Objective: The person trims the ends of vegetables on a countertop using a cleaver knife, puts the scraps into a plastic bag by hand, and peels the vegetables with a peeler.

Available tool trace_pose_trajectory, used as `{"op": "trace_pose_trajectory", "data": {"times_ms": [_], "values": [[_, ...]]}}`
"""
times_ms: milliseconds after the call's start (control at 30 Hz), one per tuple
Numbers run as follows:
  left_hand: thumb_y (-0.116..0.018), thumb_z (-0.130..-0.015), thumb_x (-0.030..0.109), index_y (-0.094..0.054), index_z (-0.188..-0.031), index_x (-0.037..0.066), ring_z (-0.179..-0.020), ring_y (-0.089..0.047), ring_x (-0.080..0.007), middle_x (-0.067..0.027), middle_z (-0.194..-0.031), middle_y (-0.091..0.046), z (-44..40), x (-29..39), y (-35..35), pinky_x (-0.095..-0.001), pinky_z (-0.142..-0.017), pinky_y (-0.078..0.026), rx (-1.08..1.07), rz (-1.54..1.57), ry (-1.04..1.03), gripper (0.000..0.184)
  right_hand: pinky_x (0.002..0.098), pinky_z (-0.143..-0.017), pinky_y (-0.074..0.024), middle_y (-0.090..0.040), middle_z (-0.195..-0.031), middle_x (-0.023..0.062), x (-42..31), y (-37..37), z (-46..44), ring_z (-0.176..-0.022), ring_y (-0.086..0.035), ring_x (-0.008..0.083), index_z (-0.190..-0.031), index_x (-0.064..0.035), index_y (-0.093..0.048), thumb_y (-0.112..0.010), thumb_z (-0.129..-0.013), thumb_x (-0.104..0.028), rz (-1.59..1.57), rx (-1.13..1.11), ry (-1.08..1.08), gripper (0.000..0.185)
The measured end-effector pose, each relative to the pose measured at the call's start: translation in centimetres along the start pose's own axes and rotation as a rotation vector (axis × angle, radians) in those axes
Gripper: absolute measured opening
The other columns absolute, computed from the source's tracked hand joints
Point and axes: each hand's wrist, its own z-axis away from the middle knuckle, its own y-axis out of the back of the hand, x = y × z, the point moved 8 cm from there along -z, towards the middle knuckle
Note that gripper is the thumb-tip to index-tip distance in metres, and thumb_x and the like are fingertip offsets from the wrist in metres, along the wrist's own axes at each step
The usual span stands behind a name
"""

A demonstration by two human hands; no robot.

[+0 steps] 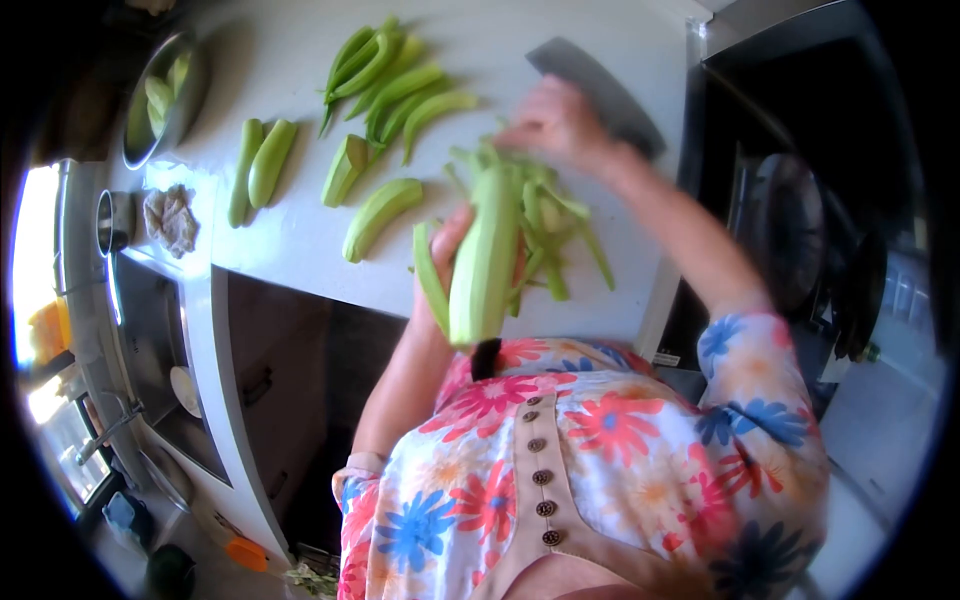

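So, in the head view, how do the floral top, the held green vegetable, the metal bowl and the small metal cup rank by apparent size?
1. Floral top
2. Held green vegetable and metal bowl: unsure; the vegetable is closer to the camera
3. Small metal cup

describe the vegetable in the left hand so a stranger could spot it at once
Start at the white counter and look to its edge nearest the floral shirt. There the left hand holds a long, pale green vegetable with lengthwise bands. Unlike the vegetables lying on the counter, this one is gripped in a hand.
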Motion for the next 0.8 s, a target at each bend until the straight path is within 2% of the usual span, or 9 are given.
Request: {"op": "trace_pose_trajectory", "data": {"times_ms": [67, 100, 133, 200, 300, 400, 433, 667, 800], "values": [[-0.041, -0.089, 0.052, -0.058, -0.1, 0.001, -0.062, -0.057, -0.0193, -0.0127, -0.085, -0.062, 0.5, 0.6, 0.0, -0.0283, -0.05, -0.041, -0.03, -0.02, -0.002, 0.054, 0.034, -0.056, -0.0392, -0.047, -0.055, -0.0003, 1.1, 0.6, 0.4, -0.059, -0.044, 0.0201, -0.051, -0.0098, -0.054, -0.071, -0.067, -0.047, 0.031, 0.065, -0.031, 0.044], [-0.038, -0.089, 0.055, -0.058, -0.103, 0.0, -0.064, -0.058, -0.0192, -0.0123, -0.085, -0.062, 0.0, 1.2, 0.9, -0.0276, -0.051, -0.043, 0.056, -0.011, -0.012, 0.061, 0.0337, -0.055, -0.0391, -0.047, -0.055, -0.0002, 0.8, 1.3, 0.1, -0.059, -0.044, 0.0201, -0.051, -0.0094, -0.054, -0.071, -0.067, -0.047, 0.032, 0.102, -0.041, 0.045], [-0.039, -0.089, 0.056, -0.058, -0.104, 0.0, -0.067, -0.06, -0.0187, -0.0117, -0.086, -0.062, -0.7, 1.9, 1.1, -0.0286, -0.055, -0.048, -0.005, -0.022, -0.071, 0.062, 0.0333, -0.054, -0.0389, -0.047, -0.055, -0.0001, 0.5, 2.2, -0.3, -0.059, -0.044, 0.0202, -0.051, -0.009, -0.054, -0.072, -0.067, -0.046, 0.036, 0.144, -0.05, 0.045], [-0.04, -0.089, 0.056, -0.059, -0.104, 0.001, -0.073, -0.062, -0.0179, -0.0119, -0.089, -0.063, -1.7, 1.7, 2.5, -0.0309, -0.059, -0.052, -0.008, 0.045, -0.02, 0.059, 0.0325, -0.053, -0.038, -0.045, -0.054, -0.0004, -1.3, 3.3, -0.7, -0.058, -0.044, 0.0189, -0.049, -0.01, -0.052, -0.072, -0.067, -0.046, 0.057, 0.147, -0.043, 0.045], [-0.045, -0.09, 0.048, -0.059, -0.105, 0.004, -0.082, -0.062, -0.019, -0.0117, -0.095, -0.064, -2.1, 2.4, 2.3, -0.0339, -0.068, -0.053, -0.041, 0.001, 0.026, 0.048, 0.0316, -0.055, -0.0362, -0.042, -0.054, -0.0006, -6.7, 4.7, -0.8, -0.06, -0.044, 0.0175, -0.049, -0.0124, -0.05, -0.072, -0.066, -0.048, -0.008, 0.112, 0.037, 0.045], [-0.044, -0.091, 0.043, -0.057, -0.11, 0.006, -0.083, -0.062, -0.0223, -0.0125, -0.092, -0.063, -2.2, 2.4, 1.1, -0.0331, -0.073, -0.051, 0.194, 0.229, -0.077, 0.043, 0.0312, -0.06, -0.036, -0.043, -0.059, -0.0021, -9.9, 4.5, -0.4, -0.064, -0.044, 0.0173, -0.052, -0.0125, -0.051, -0.073, -0.064, -0.048, -0.146, 0.069, 0.054, 0.043], [-0.043, -0.092, 0.04, -0.056, -0.113, 0.005, -0.093, -0.059, -0.0237, -0.0124, -0.1, -0.061, -2.6, 2.3, 1.1, -0.0353, -0.084, -0.048, 0.091, 0.242, -0.09, 0.042, 0.0312, -0.06, -0.0358, -0.045, -0.06, -0.0016, -10.8, 4.6, -0.4, -0.065, -0.044, 0.0176, -0.054, -0.0122, -0.052, -0.073, -0.064, -0.046, -0.175, 0.064, 0.072, 0.041], [-0.041, -0.095, 0.036, -0.053, -0.114, 0.004, -0.087, -0.06, -0.0206, -0.0109, -0.098, -0.061, -2.9, 2.1, 1.5, -0.034, -0.077, -0.051, 0.105, 0.241, -0.154, 0.039, 0.0316, -0.062, -0.0359, -0.049, -0.065, -0.0008, -11.3, 3.9, -0.7, -0.067, -0.044, 0.0186, -0.06, -0.0116, -0.055, -0.073, -0.066, -0.041, -0.212, 0.004, 0.127, 0.035], [-0.044, -0.091, 0.037, -0.058, -0.102, 0.005, -0.063, -0.06, -0.0229, -0.0105, -0.084, -0.063, -2.1, 1.5, 1.5, -0.0344, -0.056, -0.049, 0.094, 0.059, -0.113, 0.037, 0.0315, -0.062, -0.0359, -0.047, -0.064, 0.0003, -9.0, 2.6, -0.8, -0.066, -0.045, 0.0192, -0.059, -0.0123, -0.053, -0.073, -0.066, -0.039, -0.24, -0.007, 0.143, 0.034]]}}
